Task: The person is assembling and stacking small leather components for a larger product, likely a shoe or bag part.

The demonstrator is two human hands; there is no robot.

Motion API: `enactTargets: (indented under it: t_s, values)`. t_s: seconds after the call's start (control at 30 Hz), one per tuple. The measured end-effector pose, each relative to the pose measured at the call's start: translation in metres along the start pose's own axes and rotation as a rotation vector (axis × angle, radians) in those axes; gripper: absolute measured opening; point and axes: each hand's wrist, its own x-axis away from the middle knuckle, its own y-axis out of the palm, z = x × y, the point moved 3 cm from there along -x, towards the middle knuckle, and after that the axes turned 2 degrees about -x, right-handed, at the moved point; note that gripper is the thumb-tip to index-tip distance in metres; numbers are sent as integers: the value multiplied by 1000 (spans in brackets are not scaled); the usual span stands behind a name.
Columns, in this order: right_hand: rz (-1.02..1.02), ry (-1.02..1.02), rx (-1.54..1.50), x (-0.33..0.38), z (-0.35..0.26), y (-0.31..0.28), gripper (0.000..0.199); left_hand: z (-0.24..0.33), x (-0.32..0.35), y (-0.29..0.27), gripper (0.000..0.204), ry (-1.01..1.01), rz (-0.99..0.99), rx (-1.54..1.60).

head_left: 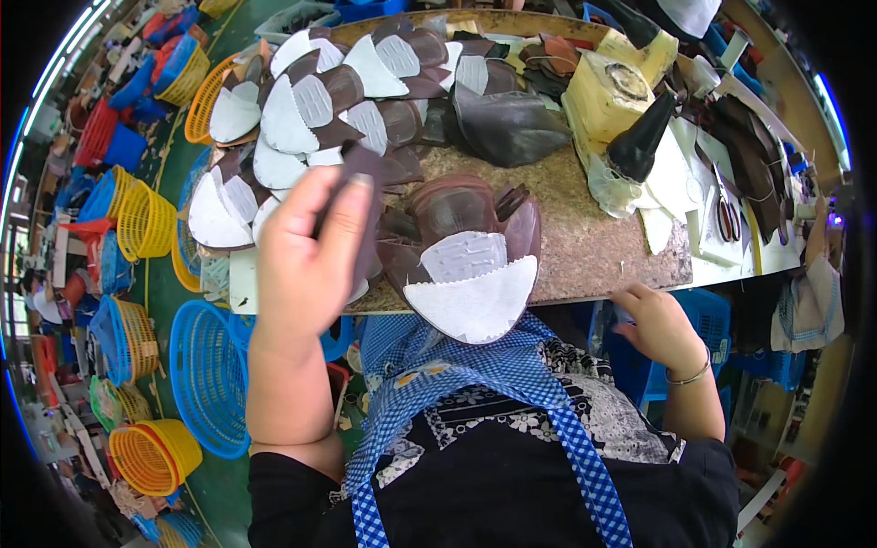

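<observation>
My left hand (301, 260) is raised over the left side of the work table, its thumb and fingers closed on a dark brown leather piece (364, 163). The piece is held on edge, so its full shape does not show. In front of me lies a brown leather shoe upper (457, 205) with a white zigzag-edged backing (475, 297) that overhangs the near edge. My right hand (653, 320) rests at the table's front edge, right of the upper, with nothing in it and its fingers loosely apart.
Several similar uppers with white backings (290, 114) overlap at the table's back left. A black leather piece (507, 128) lies behind the worked one. A yellowish block (603, 96), a black cone-shaped thing (641, 137) and scissors (727, 215) are to the right. Blue basket (210, 379) at left.
</observation>
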Motion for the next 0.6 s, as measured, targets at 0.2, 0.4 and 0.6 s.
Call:
enactTargets:
  t_s: [0.2, 0.4, 0.6]
  values:
    - [-402, -175, -2220, -73, -78, 28, 52, 9, 46, 96, 33, 692, -443, -582]
    - [-212, -185, -2266, -100, -99, 7, 58, -34, 51, 39, 47, 422, -19, -121]
    - [-376, -16, -2307, -99, -115, 18, 54, -48, 39, 67, 28, -486, -134, 1120]
